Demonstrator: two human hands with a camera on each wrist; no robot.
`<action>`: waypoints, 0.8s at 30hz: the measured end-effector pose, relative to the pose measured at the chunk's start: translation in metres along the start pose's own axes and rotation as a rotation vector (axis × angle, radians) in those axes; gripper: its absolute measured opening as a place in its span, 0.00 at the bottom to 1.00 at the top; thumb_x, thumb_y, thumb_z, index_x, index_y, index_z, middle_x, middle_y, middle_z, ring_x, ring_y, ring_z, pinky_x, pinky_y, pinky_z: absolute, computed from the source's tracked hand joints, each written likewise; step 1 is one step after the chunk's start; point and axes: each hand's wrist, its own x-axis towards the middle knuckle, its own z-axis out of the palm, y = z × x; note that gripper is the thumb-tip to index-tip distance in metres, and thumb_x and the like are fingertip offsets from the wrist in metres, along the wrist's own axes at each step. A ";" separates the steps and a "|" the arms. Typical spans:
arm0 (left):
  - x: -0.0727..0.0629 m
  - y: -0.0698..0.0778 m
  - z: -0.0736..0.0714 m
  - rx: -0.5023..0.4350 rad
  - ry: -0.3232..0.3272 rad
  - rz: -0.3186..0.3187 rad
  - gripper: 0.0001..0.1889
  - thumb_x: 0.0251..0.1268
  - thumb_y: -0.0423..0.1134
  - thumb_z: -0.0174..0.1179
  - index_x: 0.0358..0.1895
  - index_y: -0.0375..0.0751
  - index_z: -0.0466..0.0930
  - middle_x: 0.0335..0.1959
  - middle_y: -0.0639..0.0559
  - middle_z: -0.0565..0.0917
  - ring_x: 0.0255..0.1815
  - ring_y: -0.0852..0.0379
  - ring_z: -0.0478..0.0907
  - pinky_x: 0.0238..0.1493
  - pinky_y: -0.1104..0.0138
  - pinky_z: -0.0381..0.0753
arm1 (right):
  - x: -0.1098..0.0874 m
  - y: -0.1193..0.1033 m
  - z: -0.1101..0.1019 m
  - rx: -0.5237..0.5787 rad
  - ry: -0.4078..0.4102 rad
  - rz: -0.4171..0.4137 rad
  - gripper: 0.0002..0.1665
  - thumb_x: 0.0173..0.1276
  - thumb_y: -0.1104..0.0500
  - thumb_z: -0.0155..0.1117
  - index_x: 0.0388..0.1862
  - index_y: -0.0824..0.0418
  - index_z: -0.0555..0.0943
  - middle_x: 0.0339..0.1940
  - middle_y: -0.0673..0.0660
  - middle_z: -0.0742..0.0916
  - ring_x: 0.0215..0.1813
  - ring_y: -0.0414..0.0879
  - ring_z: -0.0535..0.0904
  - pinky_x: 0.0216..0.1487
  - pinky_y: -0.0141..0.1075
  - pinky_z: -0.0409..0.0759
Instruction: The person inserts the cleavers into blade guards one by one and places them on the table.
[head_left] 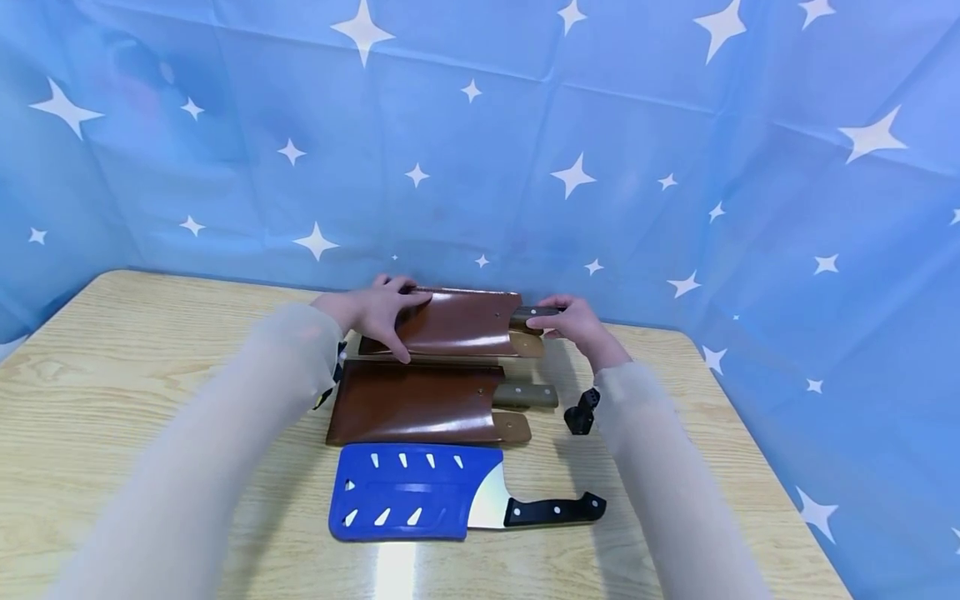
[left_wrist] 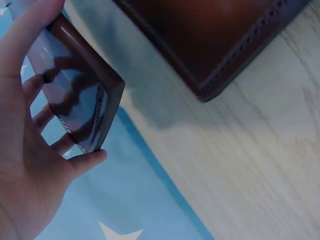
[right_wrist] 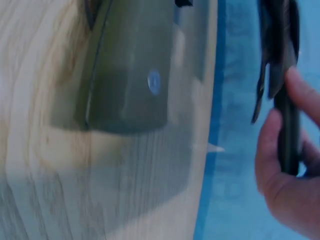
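A cleaver in a glossy brown leather sheath (head_left: 468,321) is held at the back of the table by both hands. My left hand (head_left: 382,312) grips the sheath's left end, its thumb on one face and its fingers spread along the other. On the right, my right hand (head_left: 573,323) pinches the dark wooden handle (head_left: 522,318) between thumb and fingers. From the left wrist, the stitched corner of the held sheath (left_wrist: 95,95) shows between the fingers. The right wrist view has the handle (right_wrist: 287,135) in the fingertips, seen edge-on.
Just in front lies a second cleaver in a brown sheath (head_left: 412,404), its handle (head_left: 525,396) pointing right. Nearer still is a black-handled cleaver (head_left: 555,510) in a blue slotted blade cover (head_left: 416,492). A starry blue cloth (head_left: 480,167) hangs behind the wooden table (head_left: 150,400).
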 end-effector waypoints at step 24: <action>-0.026 -0.033 0.018 -0.085 0.062 -0.098 0.45 0.55 0.54 0.64 0.73 0.41 0.54 0.72 0.36 0.51 0.71 0.32 0.44 0.67 0.40 0.54 | -0.006 -0.005 0.030 0.173 -0.166 0.124 0.39 0.73 0.52 0.49 0.74 0.67 0.47 0.75 0.66 0.55 0.72 0.58 0.58 0.69 0.47 0.63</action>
